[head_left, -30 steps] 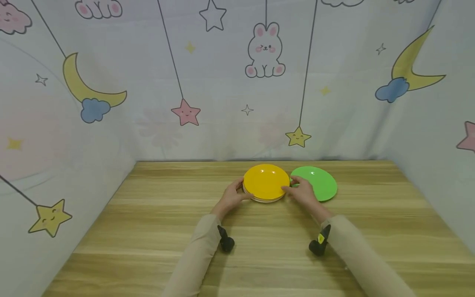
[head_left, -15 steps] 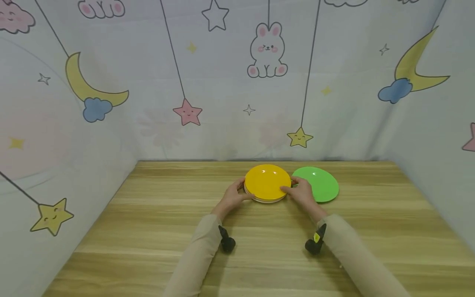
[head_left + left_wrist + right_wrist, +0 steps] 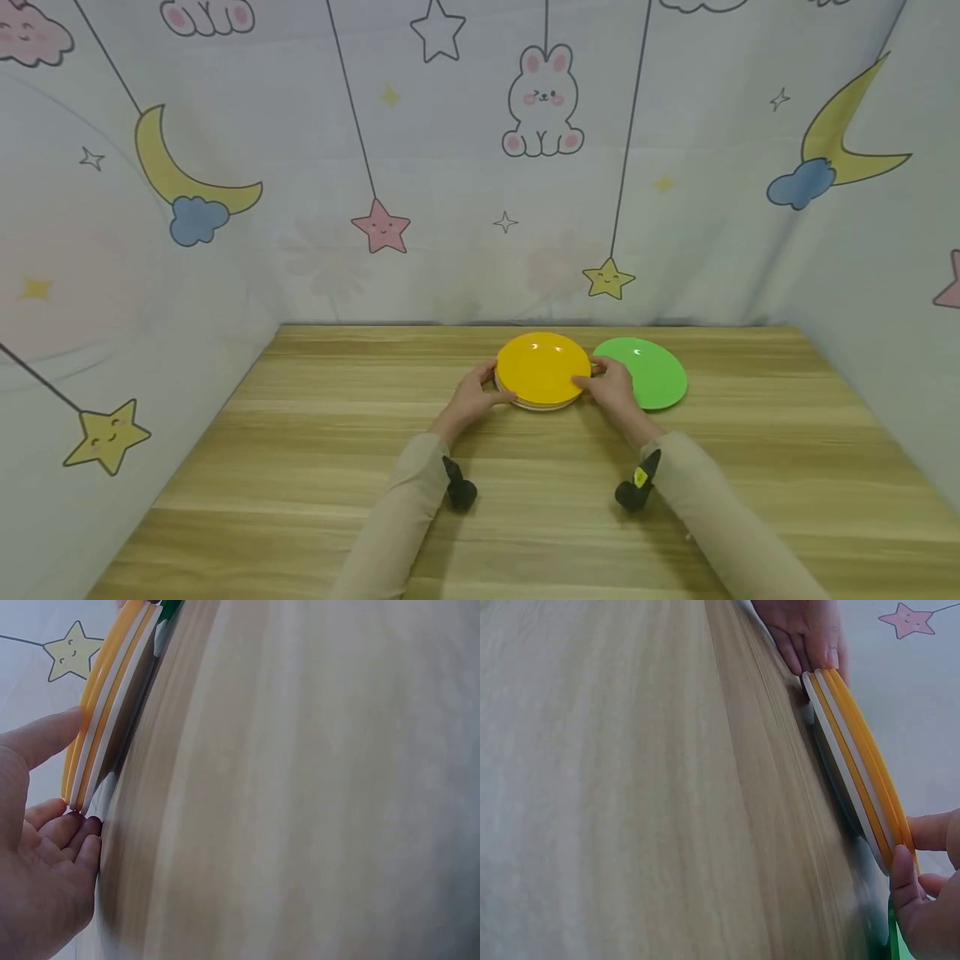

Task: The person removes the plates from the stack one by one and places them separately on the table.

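Observation:
A stack of round plates stands near the back of the table, with a yellow plate (image 3: 543, 367) on top. From the side, in the left wrist view, yellow and white rims (image 3: 112, 705) alternate. My left hand (image 3: 471, 402) holds the stack's left side, thumb at the front rim and fingertips low at the edge. On the other side my right hand (image 3: 613, 393) grips the rim, its thumb over the top plate's edge and its fingers against the side. Just right of the stack, partly behind my right hand, lies a green plate (image 3: 660, 375). Whether the stack touches the table cannot be told.
The wood-grain table (image 3: 360, 500) ends at a white cloth backdrop (image 3: 442, 167) with printed stars, moons and a rabbit. More cloth hangs at both sides. A small black device (image 3: 461, 493) sits on the left wrist, and another device (image 3: 634, 493) on the right.
My right hand has shifted slightly left, bringing its thumb further over the yellow plate's rim. The left hand keeps its place on the stack. The whole head view has drifted a little.

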Tool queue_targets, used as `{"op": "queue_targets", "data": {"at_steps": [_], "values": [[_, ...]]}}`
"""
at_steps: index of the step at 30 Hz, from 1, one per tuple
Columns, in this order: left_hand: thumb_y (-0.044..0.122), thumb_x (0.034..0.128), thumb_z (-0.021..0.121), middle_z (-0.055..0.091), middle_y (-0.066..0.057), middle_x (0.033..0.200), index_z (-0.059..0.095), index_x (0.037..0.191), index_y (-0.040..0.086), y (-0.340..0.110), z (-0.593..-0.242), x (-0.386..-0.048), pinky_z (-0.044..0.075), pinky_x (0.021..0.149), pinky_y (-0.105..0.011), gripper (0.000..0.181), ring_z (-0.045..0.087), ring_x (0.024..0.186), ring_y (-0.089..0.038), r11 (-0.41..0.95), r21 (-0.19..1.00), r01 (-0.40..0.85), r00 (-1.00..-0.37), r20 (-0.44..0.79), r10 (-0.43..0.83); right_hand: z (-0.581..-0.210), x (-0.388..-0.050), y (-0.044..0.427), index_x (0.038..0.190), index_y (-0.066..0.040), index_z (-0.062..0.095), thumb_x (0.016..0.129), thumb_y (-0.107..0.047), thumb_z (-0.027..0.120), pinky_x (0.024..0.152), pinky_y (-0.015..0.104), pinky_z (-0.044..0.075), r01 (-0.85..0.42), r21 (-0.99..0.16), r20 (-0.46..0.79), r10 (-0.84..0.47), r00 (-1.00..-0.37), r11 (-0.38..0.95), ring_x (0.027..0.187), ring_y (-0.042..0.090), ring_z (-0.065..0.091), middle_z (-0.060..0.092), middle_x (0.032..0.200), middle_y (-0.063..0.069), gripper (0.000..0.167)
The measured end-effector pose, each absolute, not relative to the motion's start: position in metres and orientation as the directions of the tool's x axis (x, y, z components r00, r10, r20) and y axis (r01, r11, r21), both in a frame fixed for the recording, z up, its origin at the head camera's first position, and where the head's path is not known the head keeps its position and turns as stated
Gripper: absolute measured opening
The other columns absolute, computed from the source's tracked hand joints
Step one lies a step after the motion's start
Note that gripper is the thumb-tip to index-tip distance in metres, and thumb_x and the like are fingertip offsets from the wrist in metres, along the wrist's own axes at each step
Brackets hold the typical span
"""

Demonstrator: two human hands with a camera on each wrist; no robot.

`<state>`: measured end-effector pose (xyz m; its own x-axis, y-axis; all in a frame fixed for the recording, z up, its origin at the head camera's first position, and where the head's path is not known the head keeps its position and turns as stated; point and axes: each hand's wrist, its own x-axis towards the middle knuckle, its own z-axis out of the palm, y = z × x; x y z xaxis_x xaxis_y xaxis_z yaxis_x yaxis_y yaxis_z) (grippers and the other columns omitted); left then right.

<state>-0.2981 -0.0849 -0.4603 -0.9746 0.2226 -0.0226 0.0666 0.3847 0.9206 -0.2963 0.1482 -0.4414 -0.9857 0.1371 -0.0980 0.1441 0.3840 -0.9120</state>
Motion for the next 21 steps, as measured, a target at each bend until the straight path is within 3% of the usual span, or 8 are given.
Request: {"op": "queue_targets", "data": {"at_steps": [11, 21], "values": [[0.015, 0.0806, 0.069, 0.037, -0.015, 0.141, 0.029, 0.14, 0.0, -0.084, -0.458, -0.297, 0.031, 0.106, -0.037, 0.073, 0.036, 0.128, -0.027, 0.393, 0.918, 0.046, -0.977, -0.041, 0.211, -0.438, -0.294, 0.156, 0.131, 0.007, 0.039, 0.083, -0.003, 0.062, 0.058, 0.019, 0.053, 0.139, -0.942, -0.112, 0.103, -0.988, 0.306, 0.063, 0.007, 0.053, 0.048, 0.109, 0.022, 0.055], [0.013, 0.081, 0.068, 0.037, -0.016, 0.14, 0.029, 0.14, -0.001, -0.084, -0.459, -0.297, 0.031, 0.106, -0.037, 0.072, 0.037, 0.127, -0.027, 0.404, 0.913, 0.052, -0.977, -0.037, 0.209, -0.435, -0.289, 0.162, 0.131, 0.01, 0.038, 0.087, -0.002, 0.057, 0.064, 0.023, 0.055, 0.08, -0.956, -0.068, 0.055, -0.996, 0.282, 0.066, 0.005, 0.057, 0.045, 0.12, 0.027, 0.05]]}}
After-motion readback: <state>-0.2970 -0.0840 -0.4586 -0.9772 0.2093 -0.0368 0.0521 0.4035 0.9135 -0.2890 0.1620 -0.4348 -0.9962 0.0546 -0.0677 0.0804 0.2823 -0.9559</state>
